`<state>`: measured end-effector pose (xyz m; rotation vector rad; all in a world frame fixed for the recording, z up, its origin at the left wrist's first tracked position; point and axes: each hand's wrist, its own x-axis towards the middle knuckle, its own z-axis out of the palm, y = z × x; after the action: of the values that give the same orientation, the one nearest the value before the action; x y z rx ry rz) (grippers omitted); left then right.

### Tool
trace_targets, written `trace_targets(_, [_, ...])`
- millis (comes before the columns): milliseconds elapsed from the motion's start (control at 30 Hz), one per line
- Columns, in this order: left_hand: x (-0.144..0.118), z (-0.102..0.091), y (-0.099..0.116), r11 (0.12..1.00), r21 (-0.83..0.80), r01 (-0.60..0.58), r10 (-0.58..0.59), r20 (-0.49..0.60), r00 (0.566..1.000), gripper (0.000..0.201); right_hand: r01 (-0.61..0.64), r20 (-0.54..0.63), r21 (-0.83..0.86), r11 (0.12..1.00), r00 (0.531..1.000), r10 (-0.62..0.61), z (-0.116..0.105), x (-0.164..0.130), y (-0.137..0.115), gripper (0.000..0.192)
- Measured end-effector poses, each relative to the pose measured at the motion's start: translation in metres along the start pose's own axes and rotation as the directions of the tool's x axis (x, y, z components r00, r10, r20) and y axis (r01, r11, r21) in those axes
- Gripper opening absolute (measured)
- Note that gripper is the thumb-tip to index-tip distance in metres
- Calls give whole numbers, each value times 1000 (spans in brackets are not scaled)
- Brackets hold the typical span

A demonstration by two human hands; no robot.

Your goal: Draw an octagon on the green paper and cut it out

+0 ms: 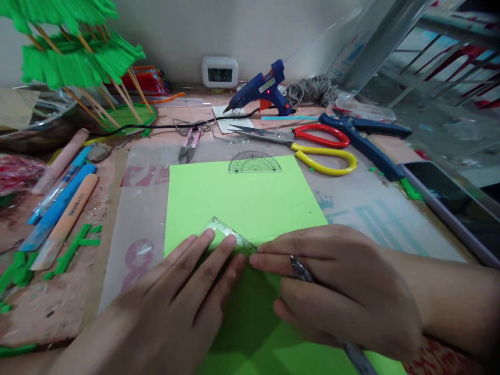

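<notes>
A sheet of bright green paper (234, 192) lies before me, with a clear set square (226, 227) on its middle. My left hand (183, 286) rests on the set square with fingers stretched out flat, covering much of it. At the set square's right corner, the thumb and forefinger of my right hand (339, 286) come together. A pen (301, 269) is tucked among the right hand's fingers, its shaft slanting down below the palm. Near the paper's top edge lies a clear protractor (254, 164), apart from both hands.
Scissors (324, 140), pliers (367, 135), small pink cutters (190, 143) and a blue glue gun (260, 91) lie behind the paper. Markers (66, 219) and green scraps are at left. A green stick model (86, 67) stands back left; a phone (449, 203) lies at right.
</notes>
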<state>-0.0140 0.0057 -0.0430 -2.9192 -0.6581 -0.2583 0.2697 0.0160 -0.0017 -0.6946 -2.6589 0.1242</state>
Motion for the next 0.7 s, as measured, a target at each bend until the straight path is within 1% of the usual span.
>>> trace_targets(100, [0, -1, 0, 1000, 2, -13, 13, -13, 1000, 67, 15, -18, 4, 1000, 1000, -15, 0, 0, 0, 25])
trace_targets(433, [7, -4, 1, 1000, -14, 14, -14, -22, 1000, 70, 53, -28, 12, 999, 998, -53, -4, 5, 3, 29])
trace_targets(700, [4, -5, 1, 1000, -9, 10, -10, -17, 1000, 70, 38, 13, -7, 999, 999, -38, -4, 3, 3, 29])
